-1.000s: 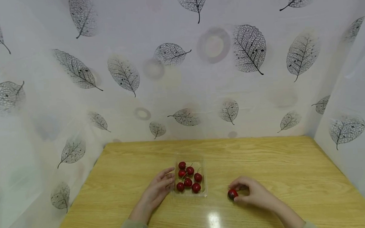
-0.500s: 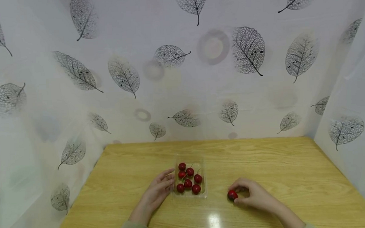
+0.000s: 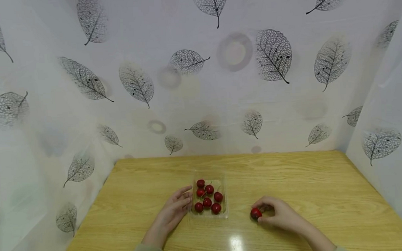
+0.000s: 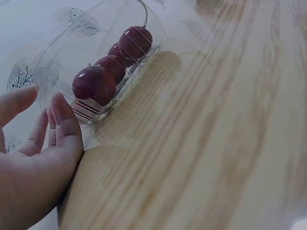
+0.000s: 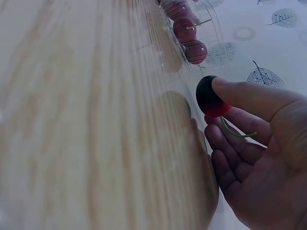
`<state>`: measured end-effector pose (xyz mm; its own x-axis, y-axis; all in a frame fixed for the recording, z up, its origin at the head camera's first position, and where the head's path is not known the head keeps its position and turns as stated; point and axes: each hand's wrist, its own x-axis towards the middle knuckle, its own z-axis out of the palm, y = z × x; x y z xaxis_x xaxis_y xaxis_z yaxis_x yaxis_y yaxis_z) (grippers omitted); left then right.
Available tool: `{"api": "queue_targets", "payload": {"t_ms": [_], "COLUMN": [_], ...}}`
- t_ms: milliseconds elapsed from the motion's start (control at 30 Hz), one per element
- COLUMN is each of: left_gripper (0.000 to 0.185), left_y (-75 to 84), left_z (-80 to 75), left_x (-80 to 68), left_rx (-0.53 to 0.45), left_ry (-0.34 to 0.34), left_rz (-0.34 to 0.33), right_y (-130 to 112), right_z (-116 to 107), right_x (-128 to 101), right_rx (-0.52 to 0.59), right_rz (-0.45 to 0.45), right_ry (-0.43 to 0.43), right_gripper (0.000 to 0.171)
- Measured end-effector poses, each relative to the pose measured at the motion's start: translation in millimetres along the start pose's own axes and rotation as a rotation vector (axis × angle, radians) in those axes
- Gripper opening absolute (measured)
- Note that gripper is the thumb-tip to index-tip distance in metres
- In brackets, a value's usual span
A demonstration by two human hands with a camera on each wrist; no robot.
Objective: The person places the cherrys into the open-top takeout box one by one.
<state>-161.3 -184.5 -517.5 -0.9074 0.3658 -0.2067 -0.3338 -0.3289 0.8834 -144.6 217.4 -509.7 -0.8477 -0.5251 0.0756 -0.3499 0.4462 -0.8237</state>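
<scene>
Cherry (image 3: 255, 213) sits pinched between thumb and fingers of the right hand (image 3: 280, 215), low over the table (image 3: 306, 181), right of the tray (image 3: 224, 183) and apart from it. The right wrist view shows the thumb pressed on top of the cherry (image 5: 210, 97), its green stem (image 5: 236, 132) curving across the curled fingers (image 5: 230, 148).

In the clear plastic tray lie 7 more cherries (image 3: 207, 195), some with stems up. The left hand (image 3: 172, 211) rests on the table at the tray's left side, fingers straight and relaxed, gripping nothing; in the left wrist view its fingertips (image 4: 64, 117) touch the tray's ribbed wall (image 4: 88, 112), with cherries (image 4: 94, 85) just behind the plastic.

A glare spot (image 3: 236, 245) shines on the wood near the front edge. White sheets printed with grey leaves (image 3: 274, 53) stand behind and at both sides of the table.
</scene>
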Motion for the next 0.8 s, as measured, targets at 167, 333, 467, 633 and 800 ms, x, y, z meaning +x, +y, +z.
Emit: {"api": "queue_targets", "payload": {"t_ms": [167, 333, 467, 633, 800], "left_gripper": [0.053, 0.052, 0.052, 0.055, 0.057], "left_y": [0.1, 0.3, 0.6, 2.4, 3.6], "left_z": [-0.4, -0.6, 0.0, 1.8, 2.4], "left_x": [-0.3, -0.4, -0.3, -1.3, -2.4], "left_rx": [-0.004, -0.007, -0.007, -0.003, 0.000], "left_ry": [-0.009, -0.014, -0.006, 0.006, 0.012], "left_rz": [0.005, 0.005, 0.001, -0.006, -0.008], "right_y": [-1.6, -1.8, -3.5, -7.5, -12.7], "right_z": [-1.9, -2.9, -3.2, -2.8, -2.8], "right_x": [3.0, 5.1, 7.2, 10.5, 15.7], "right_rx": [0.010, 0.014, -0.001, -0.038, -0.124], "right_rz": [0.011, 0.025, 0.030, 0.030, 0.033], "right_ry": [-0.008, -0.015, -0.011, 0.008, 0.044], "right_gripper": [0.037, 0.037, 0.036, 0.036, 0.036]}}
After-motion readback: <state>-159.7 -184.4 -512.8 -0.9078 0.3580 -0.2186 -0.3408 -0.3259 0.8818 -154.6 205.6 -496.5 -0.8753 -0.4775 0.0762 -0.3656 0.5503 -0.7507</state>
